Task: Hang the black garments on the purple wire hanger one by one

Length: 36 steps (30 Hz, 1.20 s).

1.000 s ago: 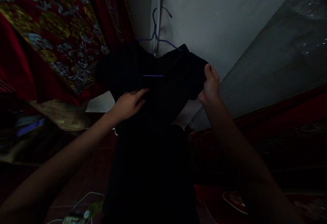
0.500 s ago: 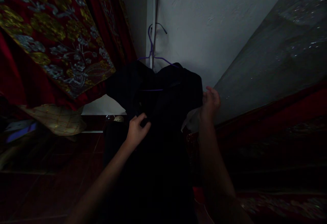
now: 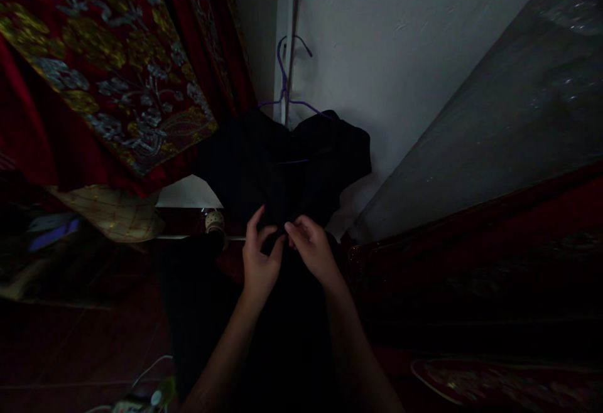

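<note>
A dark, short-sleeved garment (image 3: 235, 155) hangs from a purple wire hanger (image 3: 284, 83), which is hooked on a narrow pale upright against the wall. At the front opening, below the neckline, my two hands are close together. My left hand (image 3: 261, 256) has its thumb and fingers bent round the dark cloth, pinching near the opening's edge. My right hand (image 3: 311, 246) is closed on the cloth just to the right, thumb on top. The dimness hides whether a button or other fastening lies between the fingertips.
A red cloth with gold and silver embroidery (image 3: 117, 68) hangs at the upper left. Clear plastic sheeting (image 3: 494, 118) covers the right side above more red embroidered fabric (image 3: 509, 381). A power strip (image 3: 136, 405) with a white cord lies at the lower left.
My right hand has left the garment's right sleeve and moved inward to the front opening. My left hand has shifted slightly right and down. The neck opening has narrowed.
</note>
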Tool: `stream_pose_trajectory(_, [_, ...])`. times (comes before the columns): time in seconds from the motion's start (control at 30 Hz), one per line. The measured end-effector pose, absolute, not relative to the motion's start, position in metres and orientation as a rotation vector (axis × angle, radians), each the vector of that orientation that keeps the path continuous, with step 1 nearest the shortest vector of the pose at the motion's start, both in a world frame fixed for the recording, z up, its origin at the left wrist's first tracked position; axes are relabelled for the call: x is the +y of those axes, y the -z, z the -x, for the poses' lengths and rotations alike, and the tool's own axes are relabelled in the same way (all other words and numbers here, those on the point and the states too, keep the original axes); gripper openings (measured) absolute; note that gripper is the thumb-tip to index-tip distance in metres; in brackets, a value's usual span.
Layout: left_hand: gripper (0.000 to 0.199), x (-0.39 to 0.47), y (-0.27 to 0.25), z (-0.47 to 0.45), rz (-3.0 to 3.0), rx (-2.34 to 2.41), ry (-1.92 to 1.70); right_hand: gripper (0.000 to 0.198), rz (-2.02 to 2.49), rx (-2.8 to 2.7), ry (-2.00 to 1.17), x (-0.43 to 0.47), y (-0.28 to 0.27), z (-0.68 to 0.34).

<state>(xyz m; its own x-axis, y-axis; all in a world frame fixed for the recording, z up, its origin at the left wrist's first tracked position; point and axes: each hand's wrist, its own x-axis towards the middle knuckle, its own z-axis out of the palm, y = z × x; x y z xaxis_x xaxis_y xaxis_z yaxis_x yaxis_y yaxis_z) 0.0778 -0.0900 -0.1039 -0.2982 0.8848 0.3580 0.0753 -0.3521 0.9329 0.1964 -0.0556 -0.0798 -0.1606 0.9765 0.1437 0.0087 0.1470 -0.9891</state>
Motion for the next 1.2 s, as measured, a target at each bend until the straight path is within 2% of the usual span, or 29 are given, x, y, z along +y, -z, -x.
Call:
stream_pose_trajectory(0.13, [0.045, -0.091, 0.103, -0.072, -1.353, 1.300, -1.671, 0.031, 1.041, -1.387, -1.213, -0.063, 0.076, -0.199])
stream_pose_trajectory(0.27, [0.035, -0.088, 0.114, -0.073, -1.348, 1.378, -1.724, 0.021, 1.066, -1.309, -1.461, -0.061, 0.074, -0.200])
stream_pose_trajectory(0.4, [0.029, -0.086, 0.122, -0.073, -1.374, 1.457, -1.726, 0.024, 1.046, -1.280, -1.693, -0.051, 0.069, -0.198])
stream_pose_trajectory(0.6, [0.010, -0.075, 0.124, -0.072, -1.485, 1.425, -1.719, 0.023, 0.963, -1.135, -1.536, -0.015, 0.043, -0.196])
stream_pose_trajectory(0.83, [0.009, -0.058, 0.161, -0.074, -1.549, 1.456, -1.580, 0.017, 0.880, -1.063, -1.301, 0.056, -0.037, -0.200])
stream_pose_trajectory(0.97, [0.010, -0.054, 0.167, -0.069, -1.593, 1.454, -1.494, 0.019, 0.828, -1.174, -1.205, 0.056, -0.057, -0.188])
stream_pose_trajectory(1.07, [0.009, -0.044, 0.139, -0.056, -1.694, 1.368, -1.419, 0.019, 0.808, -1.291, -1.137, 0.042, -0.053, -0.183])
stream_pose_trajectory(1.17, [0.040, -0.023, 0.080, -0.040, -1.785, 1.143, -1.640, 0.019, 0.806, -1.372, -1.044, 0.033, -0.047, -0.184])
stream_pose_trajectory(1.2, [0.044, -0.015, 0.057, -0.036, -1.842, 1.061, -1.748, 0.018, 0.809, -1.399, -1.012, 0.032, -0.046, -0.185])
